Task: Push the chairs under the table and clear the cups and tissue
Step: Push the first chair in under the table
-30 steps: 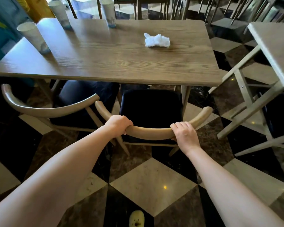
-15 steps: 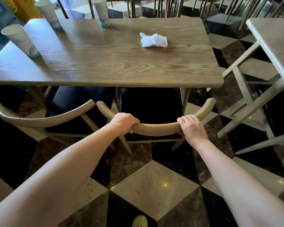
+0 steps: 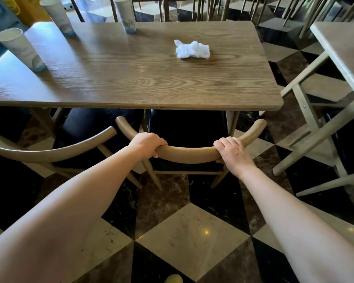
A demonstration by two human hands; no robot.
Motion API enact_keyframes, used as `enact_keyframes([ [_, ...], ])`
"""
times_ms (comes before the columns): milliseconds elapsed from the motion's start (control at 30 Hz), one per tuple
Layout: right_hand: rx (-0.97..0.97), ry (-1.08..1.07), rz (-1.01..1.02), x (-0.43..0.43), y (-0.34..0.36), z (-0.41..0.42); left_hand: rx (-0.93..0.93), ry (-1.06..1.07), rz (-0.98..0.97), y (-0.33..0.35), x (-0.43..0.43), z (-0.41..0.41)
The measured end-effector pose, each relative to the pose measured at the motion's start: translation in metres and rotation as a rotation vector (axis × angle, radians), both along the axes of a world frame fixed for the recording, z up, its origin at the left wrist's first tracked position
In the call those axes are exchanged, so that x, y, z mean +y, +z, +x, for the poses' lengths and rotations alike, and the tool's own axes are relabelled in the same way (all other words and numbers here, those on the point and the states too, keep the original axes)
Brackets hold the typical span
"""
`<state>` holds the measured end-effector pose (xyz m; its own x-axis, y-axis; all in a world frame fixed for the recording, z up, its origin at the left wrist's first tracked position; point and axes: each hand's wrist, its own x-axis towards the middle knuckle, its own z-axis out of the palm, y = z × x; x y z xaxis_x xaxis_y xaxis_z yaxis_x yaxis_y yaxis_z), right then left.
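Chair (image 3: pixel 189 139), right of two on the near side of the bench (image 3: pixel 131 78): its dark seat now lies mostly beneath the bench top, further in than a second ago. Left hand (image 3: pixel 146 144) and right hand (image 3: pixel 231 151) each hold a closed grip on the curved backrest rail. The left chair (image 3: pixel 49 148) stands less tucked, just beside it. Three cups (image 3: pixel 20 49) and the crumpled tissue (image 3: pixel 192 49) remain on the bench, toward its far side. Judgement: this push is nearly complete; the second chair and clearing remain.
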<state>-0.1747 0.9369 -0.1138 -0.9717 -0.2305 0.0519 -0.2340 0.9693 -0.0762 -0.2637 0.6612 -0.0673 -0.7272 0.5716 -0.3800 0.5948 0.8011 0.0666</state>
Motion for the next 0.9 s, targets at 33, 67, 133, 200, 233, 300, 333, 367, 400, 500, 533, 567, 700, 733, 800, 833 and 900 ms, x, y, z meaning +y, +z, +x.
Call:
enact_keyframes([
  [33,-0.023,0.017,0.020,0.002,0.001,-0.002,0.004,-0.007,-0.003,-0.001,0.000,0.000],
  [67,-0.052,0.034,0.042,0.003,0.003,-0.003,0.008,-0.015,-0.007,-0.001,0.001,0.000],
  [133,-0.118,0.061,0.066,0.004,0.007,-0.007,0.016,-0.024,-0.012,-0.001,0.002,-0.001],
  [200,-0.161,0.078,0.075,0.006,0.010,-0.010,0.021,-0.022,-0.012,-0.002,0.002,-0.001],
  [233,-0.179,0.083,0.072,0.006,0.012,-0.010,0.024,-0.016,-0.009,-0.004,0.002,-0.001],
  [300,-0.201,0.086,0.046,0.007,0.017,-0.009,0.033,0.003,0.011,-0.005,0.000,0.000],
  [333,-0.209,0.082,0.031,0.007,0.018,-0.009,0.039,0.010,0.026,-0.006,-0.001,0.000],
  [367,-0.213,0.078,0.017,0.006,0.019,-0.008,0.044,0.017,0.046,-0.007,-0.003,0.001],
  [400,-0.207,0.070,0.007,0.006,0.019,-0.007,0.048,0.030,0.073,-0.009,-0.005,0.003],
  [500,-0.145,0.053,-0.022,0.006,0.015,-0.005,0.060,0.069,0.174,-0.018,-0.010,0.008],
  [533,-0.124,0.045,-0.029,0.006,0.011,-0.004,0.063,0.073,0.203,-0.021,-0.012,0.010],
  [567,-0.105,0.024,-0.040,0.005,0.008,-0.001,0.069,0.073,0.229,-0.026,-0.015,0.012],
  [700,0.058,-0.149,-0.108,-0.011,-0.016,0.020,0.234,0.109,0.305,-0.051,-0.020,0.031],
  [733,0.094,-0.201,-0.118,-0.018,-0.022,0.026,0.296,0.154,0.334,-0.059,-0.018,0.042],
  [800,0.098,-0.312,-0.118,-0.033,-0.029,0.037,0.379,0.287,0.384,-0.072,-0.011,0.064],
  [833,0.075,-0.359,-0.113,-0.040,-0.031,0.043,0.385,0.350,0.396,-0.078,-0.006,0.079],
  [900,0.023,-0.415,-0.129,-0.055,-0.032,0.057,0.344,0.436,0.401,-0.083,0.003,0.105],
])
